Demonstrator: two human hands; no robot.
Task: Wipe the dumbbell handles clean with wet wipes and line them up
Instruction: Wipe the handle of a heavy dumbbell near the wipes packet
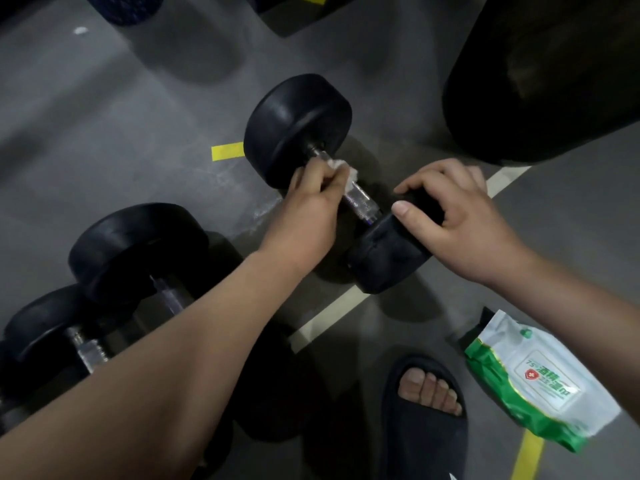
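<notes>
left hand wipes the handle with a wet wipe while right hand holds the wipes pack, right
No: in the head view the right hand grips the dumbbell's near weight; the wipes pack lies on the floor. The left hand, wet wipe and handle are as said.

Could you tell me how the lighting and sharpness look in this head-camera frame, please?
Head view: dim, even light; soft shadows under the dumbbell; small glints on its chrome handle; wide-angle stretching near the edges; the two nearer dumbbells look soft; the wet wipe pack print is readable.
</notes>
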